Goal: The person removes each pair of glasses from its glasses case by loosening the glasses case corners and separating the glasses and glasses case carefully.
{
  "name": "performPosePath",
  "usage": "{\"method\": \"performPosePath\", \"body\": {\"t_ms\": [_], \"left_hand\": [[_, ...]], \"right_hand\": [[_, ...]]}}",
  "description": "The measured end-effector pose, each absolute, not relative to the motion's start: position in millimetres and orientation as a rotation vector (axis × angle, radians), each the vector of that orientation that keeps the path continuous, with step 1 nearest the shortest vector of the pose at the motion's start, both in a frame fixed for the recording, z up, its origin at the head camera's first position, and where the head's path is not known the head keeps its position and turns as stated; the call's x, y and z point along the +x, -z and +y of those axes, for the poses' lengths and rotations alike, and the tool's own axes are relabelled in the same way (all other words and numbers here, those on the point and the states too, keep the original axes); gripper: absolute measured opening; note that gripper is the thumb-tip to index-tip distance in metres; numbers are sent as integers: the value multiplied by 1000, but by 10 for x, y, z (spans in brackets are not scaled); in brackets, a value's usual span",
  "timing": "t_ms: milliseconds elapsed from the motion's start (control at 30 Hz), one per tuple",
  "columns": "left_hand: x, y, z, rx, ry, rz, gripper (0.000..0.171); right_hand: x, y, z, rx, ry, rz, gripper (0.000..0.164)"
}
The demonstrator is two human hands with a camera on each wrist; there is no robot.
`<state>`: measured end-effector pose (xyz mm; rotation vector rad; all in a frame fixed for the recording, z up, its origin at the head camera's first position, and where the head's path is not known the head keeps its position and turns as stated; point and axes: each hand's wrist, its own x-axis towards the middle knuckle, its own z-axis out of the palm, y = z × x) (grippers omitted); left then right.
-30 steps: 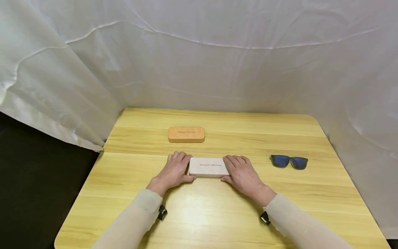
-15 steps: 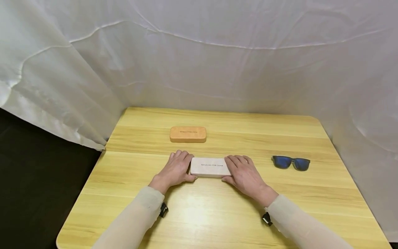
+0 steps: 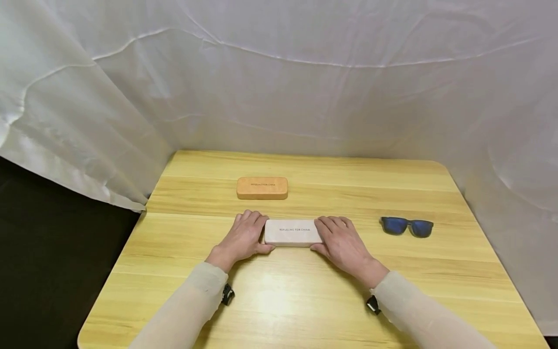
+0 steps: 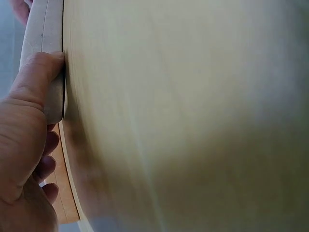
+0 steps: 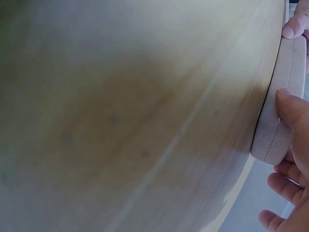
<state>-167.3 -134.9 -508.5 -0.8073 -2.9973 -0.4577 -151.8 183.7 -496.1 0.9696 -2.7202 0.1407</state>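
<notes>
A pale glasses case (image 3: pixel 293 233) lettered "REFUELING FOR CHINA" lies closed on the wooden table, its long side facing me. My left hand (image 3: pixel 244 238) grips its left end, and my right hand (image 3: pixel 342 246) holds the right end. In the left wrist view the thumb (image 4: pixel 41 70) presses on the case's front side, near the seam. The right wrist view likewise has a thumb (image 5: pixel 289 104) against that front side, with the other fingers around the far side, partly hidden.
Behind the pale case, slightly left, lies an orange glasses case (image 3: pixel 262 188) with similar lettering. Dark sunglasses (image 3: pixel 406 227) with blue lenses rest to the right of my right hand. White curtains (image 3: pixel 305 106) hang along the back and sides of the table (image 3: pixel 279 300).
</notes>
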Motion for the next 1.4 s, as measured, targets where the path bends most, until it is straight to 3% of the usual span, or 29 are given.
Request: {"method": "performPosePath", "body": {"t_ms": [1400], "left_hand": [[-1682,5060,-1383,-746,701,-3089,85]], "right_hand": [[-1558,4872,1859,997,-180,-2807,71]]}}
